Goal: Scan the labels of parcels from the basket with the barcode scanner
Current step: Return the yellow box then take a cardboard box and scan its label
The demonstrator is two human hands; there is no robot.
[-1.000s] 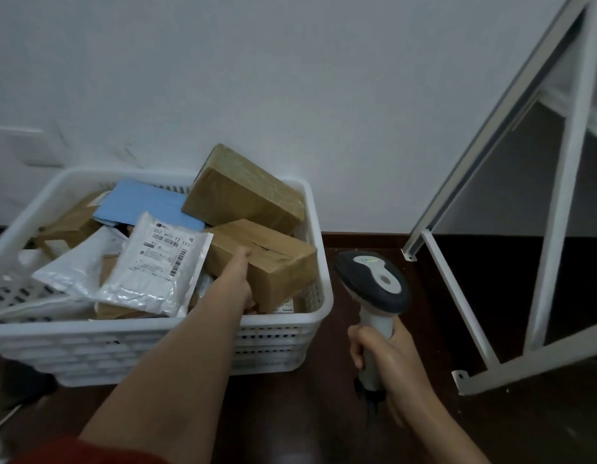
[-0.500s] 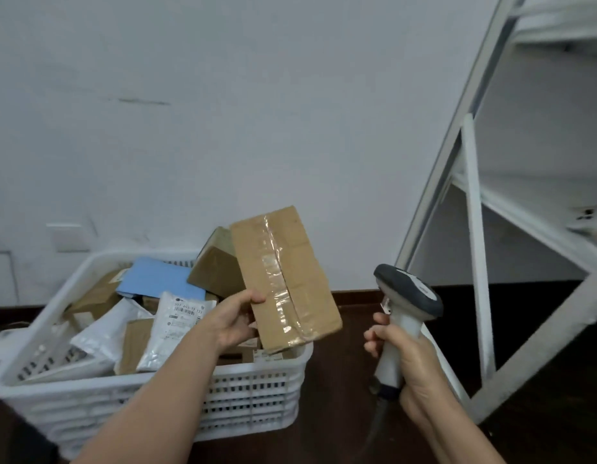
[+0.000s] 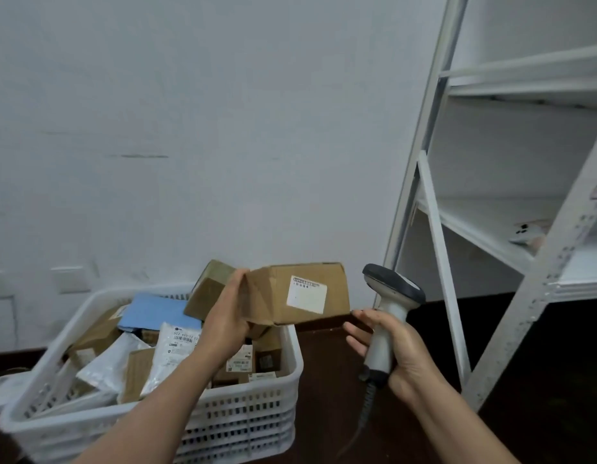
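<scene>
**Item in hand: one cardboard parcel, label turned for scanning**

- Cardboard parcel [image 3: 295, 294]: held above the basket's right rim, clear of the other contents. The white label [image 3: 307, 294] faces the camera and leans toward the scanner side, presumably so the code can be read.
- Left hand [image 3: 225, 318]: closed on the parcel's left end, thumb on top, fingers beneath; that grip leaves the label face uncovered.
- Barcode scanner [image 3: 389, 311]: upright just right of the parcel, not touching it, its head level with the label; its cord hangs below.
- Right hand [image 3: 395, 351]: wrapped round the scanner handle, with the fingers partly loosened and spread toward the parcel.
- Basket [image 3: 256, 410]: white, slotted, on the dark floor by the wall; it holds further boxes, white mailers and a blue envelope [image 3: 154, 311], apparently awaiting scanning.
- White shelving [image 3: 511, 226]: stands to the right.
</scene>
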